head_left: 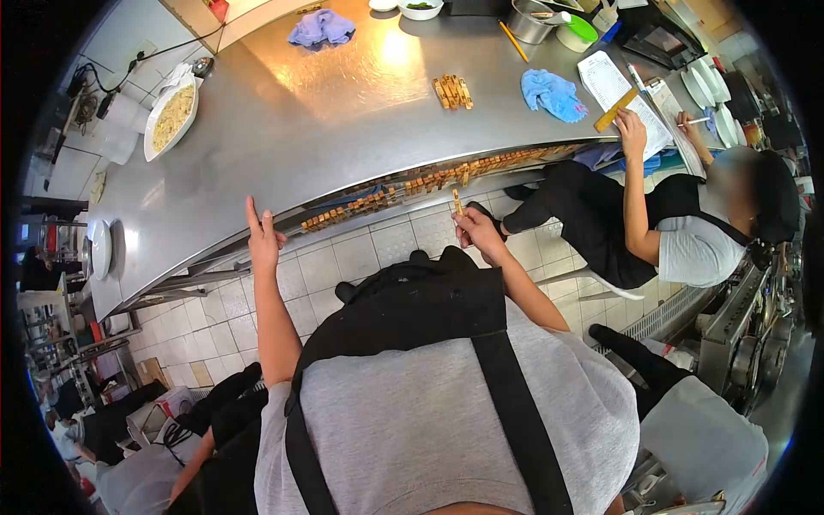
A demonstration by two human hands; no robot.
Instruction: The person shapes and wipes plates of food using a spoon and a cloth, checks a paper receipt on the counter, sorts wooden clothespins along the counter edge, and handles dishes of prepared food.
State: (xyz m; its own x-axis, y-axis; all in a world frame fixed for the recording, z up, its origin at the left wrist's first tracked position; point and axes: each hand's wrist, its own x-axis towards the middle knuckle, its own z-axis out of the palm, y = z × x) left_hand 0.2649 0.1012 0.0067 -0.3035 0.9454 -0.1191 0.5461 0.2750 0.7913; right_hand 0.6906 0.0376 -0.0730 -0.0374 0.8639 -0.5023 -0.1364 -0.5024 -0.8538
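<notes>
In my right hand (479,233), a small wooden clothespin (457,202) with dark marks is pinched between the fingers, pointing up towards the counter edge. My left hand (264,230) is raised by the counter's front edge with its index finger stretched out; it holds nothing that I can see. Between and beyond my hands, a long row of similar wooden clothespins (350,211) hangs along the front edge of the steel counter (249,129). A small bunch of clothespins (451,91) lies on the counter top.
A co-worker (695,215) sits at the right, one hand by a yellow ruler-like strip (616,110) on a paper sheet (605,79). Blue cloths (552,93), a metal pot (532,21) and an oval dish of food (173,118) are on the counter. Other people stand behind me.
</notes>
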